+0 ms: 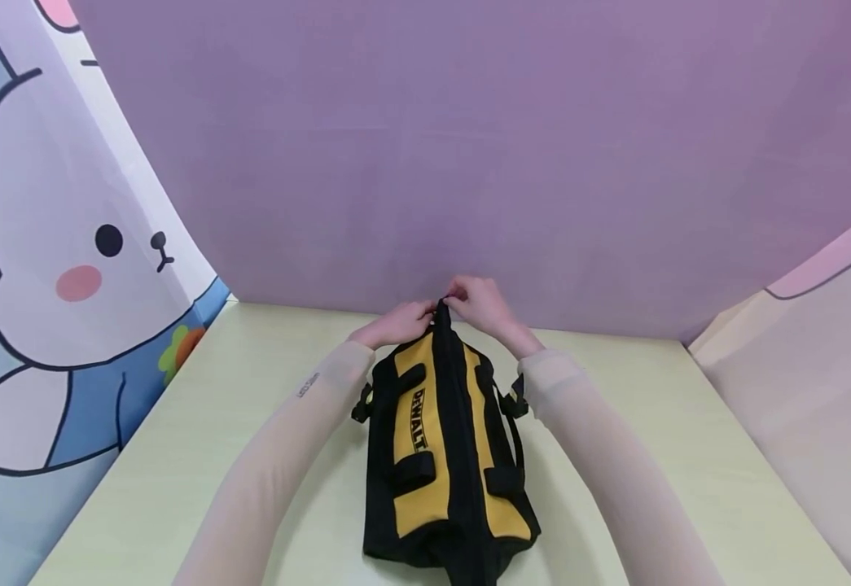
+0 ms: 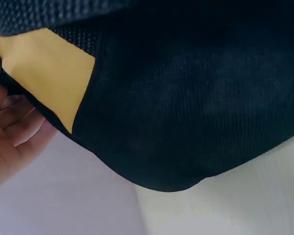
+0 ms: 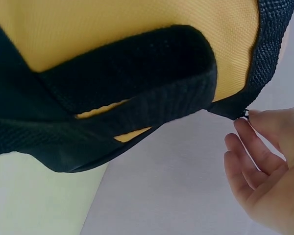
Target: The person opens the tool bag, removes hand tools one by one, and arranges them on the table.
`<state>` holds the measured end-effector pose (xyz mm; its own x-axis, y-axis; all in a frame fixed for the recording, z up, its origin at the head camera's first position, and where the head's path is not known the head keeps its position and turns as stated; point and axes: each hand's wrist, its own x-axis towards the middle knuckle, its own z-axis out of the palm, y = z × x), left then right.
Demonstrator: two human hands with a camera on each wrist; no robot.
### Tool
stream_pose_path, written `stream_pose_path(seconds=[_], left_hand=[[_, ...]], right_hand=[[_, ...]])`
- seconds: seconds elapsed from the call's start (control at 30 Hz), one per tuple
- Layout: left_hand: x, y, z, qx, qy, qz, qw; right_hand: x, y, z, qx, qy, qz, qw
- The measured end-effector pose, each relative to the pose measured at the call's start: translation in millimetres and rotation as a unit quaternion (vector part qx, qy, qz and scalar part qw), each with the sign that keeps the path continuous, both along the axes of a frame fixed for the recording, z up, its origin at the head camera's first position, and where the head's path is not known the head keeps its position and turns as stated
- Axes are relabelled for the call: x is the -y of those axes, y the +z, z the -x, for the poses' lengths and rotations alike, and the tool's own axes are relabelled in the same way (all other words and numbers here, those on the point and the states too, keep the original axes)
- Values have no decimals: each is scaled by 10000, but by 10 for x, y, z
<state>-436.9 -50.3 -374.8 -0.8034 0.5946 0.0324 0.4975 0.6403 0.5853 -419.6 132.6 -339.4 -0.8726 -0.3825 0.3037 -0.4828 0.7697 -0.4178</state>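
Observation:
A black-and-yellow tool bag [image 1: 416,480] marked DEWALT lies lengthwise on the table, with a black band along its top middle. At its far end, my right hand [image 1: 482,308] pinches a small dark zipper pull [image 3: 245,114] between thumb and forefinger, the other fingers loosely bent. Opposite it, my left hand [image 1: 400,322] grips the bag's far end beside the band. In the left wrist view, the left fingers [image 2: 22,120] go partly out of sight behind the bag's edge. Black webbing loops [image 1: 414,470] lie on the yellow panels.
The pale yellow-green table [image 1: 300,334] ends at a purple backdrop [image 1: 425,163] just past the bag's far end. Side panels stand left and right, the left one [image 1: 44,220] printed with a cartoon animal. Black buckles [image 1: 516,404] stick out from the bag's sides.

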Motion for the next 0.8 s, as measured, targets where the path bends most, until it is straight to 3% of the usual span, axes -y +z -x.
stream_pose_path(seconds=[0.13, 0.27, 0.57, 0.67, 0.8], left_hand=[[10, -16, 19, 472, 11, -387, 9981], [41, -26, 32, 907, -95, -947, 9913], [34, 38, 30, 671, -311, -864, 9935], [32, 57, 40, 797, -334, -915, 9921], [44, 47, 66, 1290, -273, -1230, 9836]], right_hand=[[28, 4, -25, -50, 27, 21, 10000], [62, 1, -46, -31, 54, 26, 10000], [54, -5, -64, -181, 68, 35, 9998], [43, -4, -69, -195, 73, 16, 9998], [44, 10, -94, -128, 38, 2, 9999]])
